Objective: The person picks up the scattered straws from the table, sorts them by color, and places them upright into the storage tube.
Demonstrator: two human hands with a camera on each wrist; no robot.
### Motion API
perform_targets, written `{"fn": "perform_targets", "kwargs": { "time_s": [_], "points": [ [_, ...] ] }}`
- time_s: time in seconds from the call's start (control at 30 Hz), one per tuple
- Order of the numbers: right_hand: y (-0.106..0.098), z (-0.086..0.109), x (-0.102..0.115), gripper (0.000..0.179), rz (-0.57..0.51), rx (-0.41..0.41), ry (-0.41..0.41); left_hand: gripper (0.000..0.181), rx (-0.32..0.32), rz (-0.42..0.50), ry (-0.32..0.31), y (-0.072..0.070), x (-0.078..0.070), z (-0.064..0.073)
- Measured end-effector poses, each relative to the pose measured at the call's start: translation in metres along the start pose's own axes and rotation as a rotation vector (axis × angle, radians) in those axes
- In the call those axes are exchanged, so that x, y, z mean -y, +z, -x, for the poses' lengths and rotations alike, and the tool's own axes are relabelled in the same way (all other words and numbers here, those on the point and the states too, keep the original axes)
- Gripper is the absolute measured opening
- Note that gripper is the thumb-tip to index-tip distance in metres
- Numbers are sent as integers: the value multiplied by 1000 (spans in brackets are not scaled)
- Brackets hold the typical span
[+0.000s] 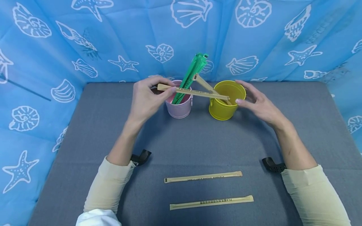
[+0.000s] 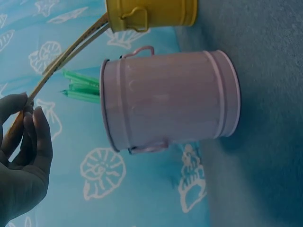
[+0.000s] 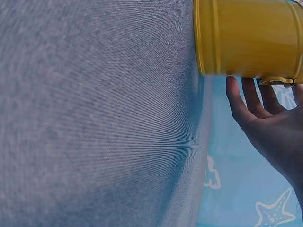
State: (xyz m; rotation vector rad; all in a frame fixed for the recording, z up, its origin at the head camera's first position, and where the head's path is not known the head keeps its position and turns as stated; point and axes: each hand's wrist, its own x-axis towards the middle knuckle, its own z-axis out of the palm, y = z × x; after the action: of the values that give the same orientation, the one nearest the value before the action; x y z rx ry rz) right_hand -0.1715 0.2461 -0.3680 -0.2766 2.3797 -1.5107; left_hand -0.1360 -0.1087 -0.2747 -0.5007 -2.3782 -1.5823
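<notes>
My left hand (image 1: pixel 148 97) pinches one end of a tan paper-wrapped straw (image 1: pixel 202 93) between thumb and fingers. The straw slants across the pink bucket, its far end over the mouth of the yellow bucket (image 1: pixel 223 110). A second wrapped straw (image 1: pixel 204 83) leans in the yellow bucket, its upper end sticking out to the left. My right hand (image 1: pixel 261 105) holds the yellow bucket's right side, thumb at the front and fingers round the back; in the right wrist view several fingertips (image 3: pixel 231 85) meet its wall near the handle.
Left of the yellow bucket stands a lilac-pink bucket (image 1: pixel 179 110) with several green-wrapped straws (image 1: pixel 195 70). Two more tan wrapped straws, an upper one (image 1: pixel 203 177) and a lower one (image 1: pixel 212 202), lie on the grey table (image 1: pixel 99 125). A blue shell-patterned curtain (image 1: pixel 127 31) hangs behind.
</notes>
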Motion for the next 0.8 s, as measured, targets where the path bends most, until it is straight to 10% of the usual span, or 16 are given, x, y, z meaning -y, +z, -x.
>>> {"fn": "perform_targets", "kwargs": {
  "time_s": [0.5,0.8],
  "points": [
    [1,-3,-1,69,-29,-4,-2,11,5,129,-35,18,4,-14],
    [1,0,0,69,-5,-18,12,14,-10,137,24,40,39,-22]
  ]
}}
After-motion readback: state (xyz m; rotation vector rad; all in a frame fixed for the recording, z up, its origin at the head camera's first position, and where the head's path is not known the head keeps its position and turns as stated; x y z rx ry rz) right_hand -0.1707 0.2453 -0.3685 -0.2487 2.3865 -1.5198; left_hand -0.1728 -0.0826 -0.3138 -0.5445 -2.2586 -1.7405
